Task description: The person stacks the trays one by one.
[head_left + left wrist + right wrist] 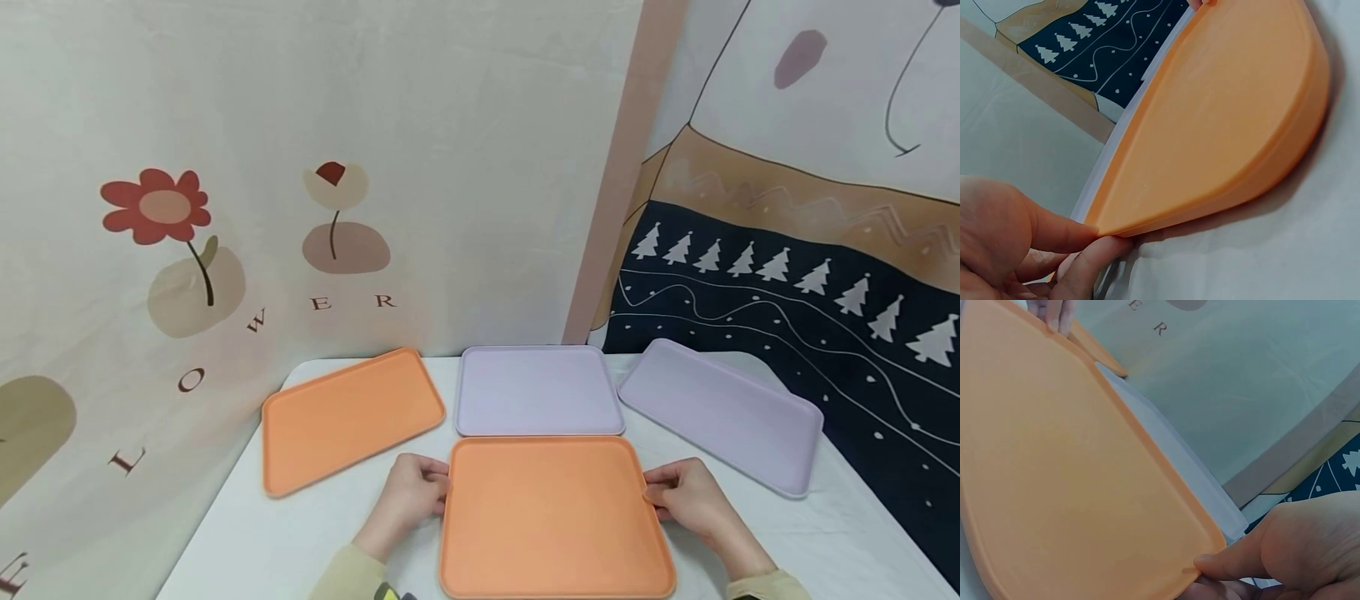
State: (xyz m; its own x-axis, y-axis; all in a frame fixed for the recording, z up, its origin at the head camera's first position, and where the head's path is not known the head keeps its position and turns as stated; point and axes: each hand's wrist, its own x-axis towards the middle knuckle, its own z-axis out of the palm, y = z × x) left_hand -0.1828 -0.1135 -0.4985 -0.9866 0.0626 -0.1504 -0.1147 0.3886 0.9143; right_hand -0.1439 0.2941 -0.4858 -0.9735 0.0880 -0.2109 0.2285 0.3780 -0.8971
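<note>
An orange tray point(558, 517) lies at the front middle of the white table, its far edge against a lilac tray point(538, 392). My left hand point(408, 500) pinches its left rim between thumb and fingers, as the left wrist view shows up close on the orange tray point(1210, 112). On the opposite rim, my right hand point(693, 500) pinches the same tray; in the right wrist view the thumb lies on top of the rim and fingers are below it. The fingers' undersides are partly hidden by the tray.
A second orange tray point(352, 421) sits angled at the back left. Another lilac tray point(723, 417) is angled at the back right. Behind the table point(225, 533) hangs a cream cloth point(480, 167) with printed flowers, and a dark cloth point(750, 308) with white trees at right.
</note>
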